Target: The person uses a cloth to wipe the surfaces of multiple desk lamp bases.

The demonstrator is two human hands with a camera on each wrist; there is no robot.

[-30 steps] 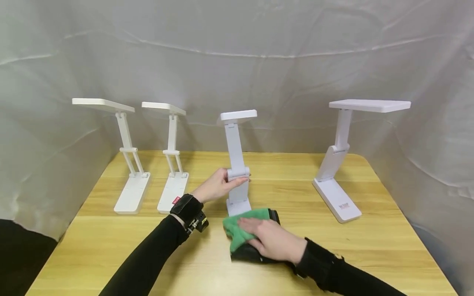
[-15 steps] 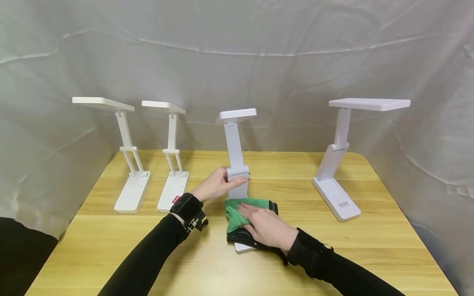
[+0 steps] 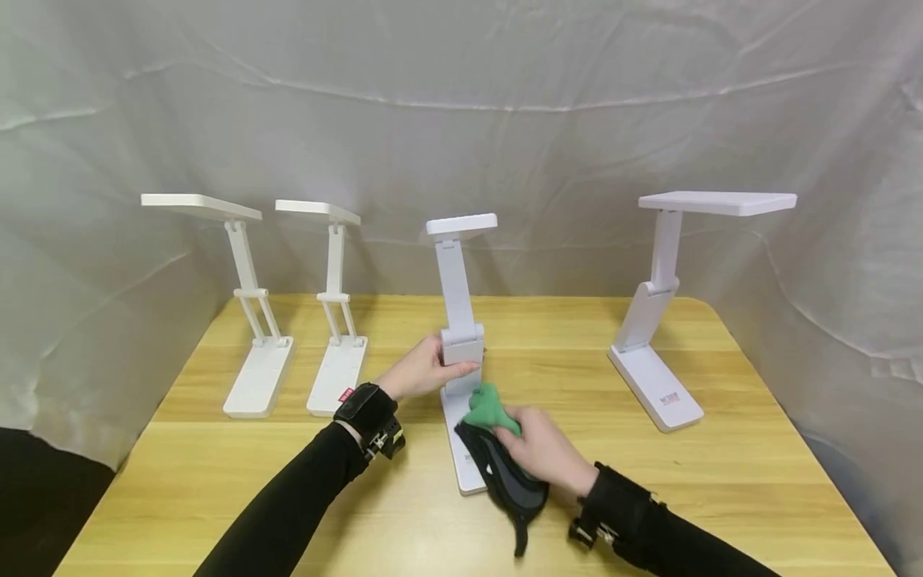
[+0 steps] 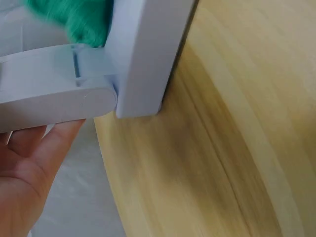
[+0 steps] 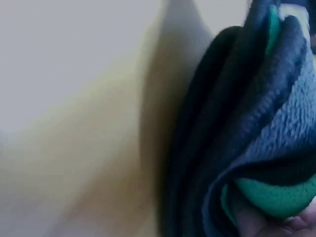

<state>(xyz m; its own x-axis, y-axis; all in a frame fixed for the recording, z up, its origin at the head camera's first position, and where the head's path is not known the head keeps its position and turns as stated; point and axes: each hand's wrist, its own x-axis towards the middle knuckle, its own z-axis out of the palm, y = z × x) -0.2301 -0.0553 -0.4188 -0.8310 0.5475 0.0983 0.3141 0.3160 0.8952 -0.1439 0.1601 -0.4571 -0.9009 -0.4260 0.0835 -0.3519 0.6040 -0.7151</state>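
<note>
A white folding desk lamp [image 3: 456,288] stands in the middle of the table. My left hand [image 3: 425,371] grips its lower arm, thumb across the front and the other fingers behind. In the left wrist view, the hand [image 4: 29,168] lies against the lamp's arm [image 4: 54,96] near the hinge at the base. My right hand [image 3: 542,449] pinches a folded green and dark grey cloth [image 3: 490,410] over the right side of the lamp's base [image 3: 461,449]. The cloth's dark part hangs down towards the table front. Up close, the right wrist view shows its dark folds [image 5: 247,113].
Two more white folding lamps stand at the left: an outer lamp [image 3: 257,377] and an inner lamp [image 3: 337,373]. Another white lamp [image 3: 656,389] stands at the right. A pale grey curtain [image 3: 461,120] hangs behind the wooden table [image 3: 721,497].
The right hand pushed the spread cloth up the base towards the hinge, then bunched it and drew it to the right, baring much of the base. The left hand slid slightly down the lamp's arm.
</note>
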